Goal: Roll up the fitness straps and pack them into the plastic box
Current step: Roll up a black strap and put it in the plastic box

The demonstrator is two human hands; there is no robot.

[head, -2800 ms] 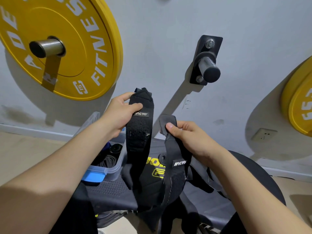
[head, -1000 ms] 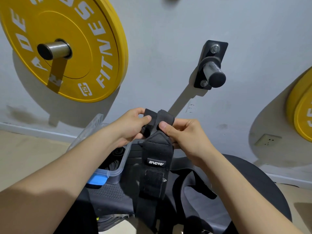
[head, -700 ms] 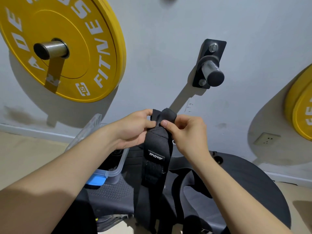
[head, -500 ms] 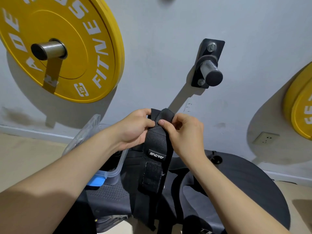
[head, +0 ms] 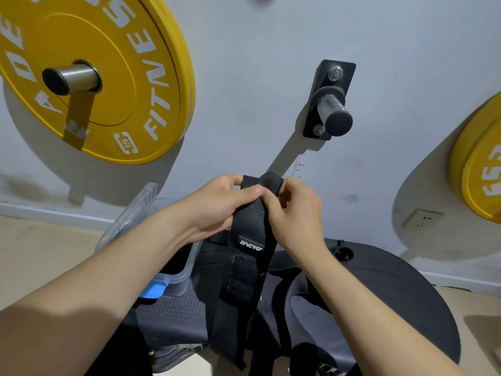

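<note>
Left grip (head: 217,204) and right grip (head: 295,215) now drawn together, both pinching black strap (head: 250,226) at folded top

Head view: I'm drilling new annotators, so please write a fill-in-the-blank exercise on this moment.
The left hand and right hand both pinch the ____ end of the black strap.
The plastic box shows beneath the ____ wrist.
The weight plate hanging on the wall is coloured ____.
Missing words: top; left; yellow.
</note>
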